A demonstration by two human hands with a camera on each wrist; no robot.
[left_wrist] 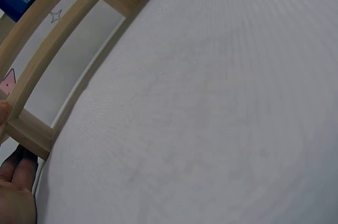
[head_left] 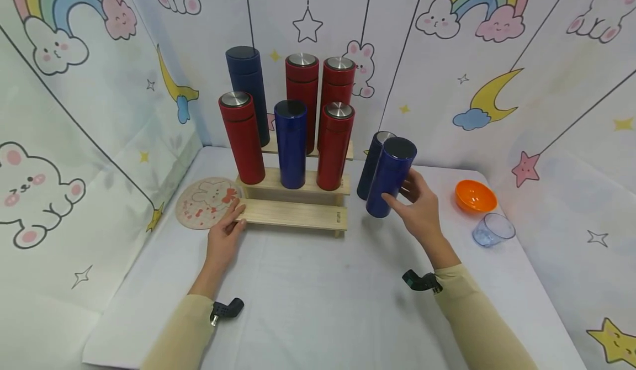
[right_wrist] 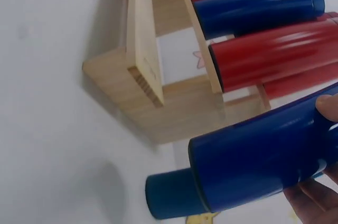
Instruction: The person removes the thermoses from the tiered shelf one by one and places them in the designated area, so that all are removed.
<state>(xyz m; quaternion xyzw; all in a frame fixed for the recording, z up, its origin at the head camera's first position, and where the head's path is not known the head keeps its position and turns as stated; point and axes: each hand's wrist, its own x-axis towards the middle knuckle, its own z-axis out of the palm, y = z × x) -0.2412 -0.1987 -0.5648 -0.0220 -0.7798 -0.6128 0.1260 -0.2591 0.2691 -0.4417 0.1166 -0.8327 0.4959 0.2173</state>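
Observation:
My right hand point(head_left: 421, 210) grips a glossy blue thermos bottle point(head_left: 390, 179), tilted and held just right of the three-step wooden rack point(head_left: 293, 214). In the right wrist view the thumb and fingers wrap round the blue thermos point(right_wrist: 253, 150), and its base hangs off the table. A darker blue thermos with a silver lid point(head_left: 370, 165) stands behind it, partly hidden. My left hand point(head_left: 224, 242) holds the left end of the rack's lowest step, thumb above and fingers beside the end board point(left_wrist: 31, 138). The bare lowest step lies in front.
On the middle step stand a red thermos point(head_left: 243, 138), a blue thermos point(head_left: 291, 143) and another red thermos point(head_left: 336, 146). Behind are a dark blue thermos point(head_left: 247, 91) and two red ones. A round mat point(head_left: 203, 207) lies left; an orange bowl point(head_left: 475, 196) and clear glass point(head_left: 492, 230) sit right.

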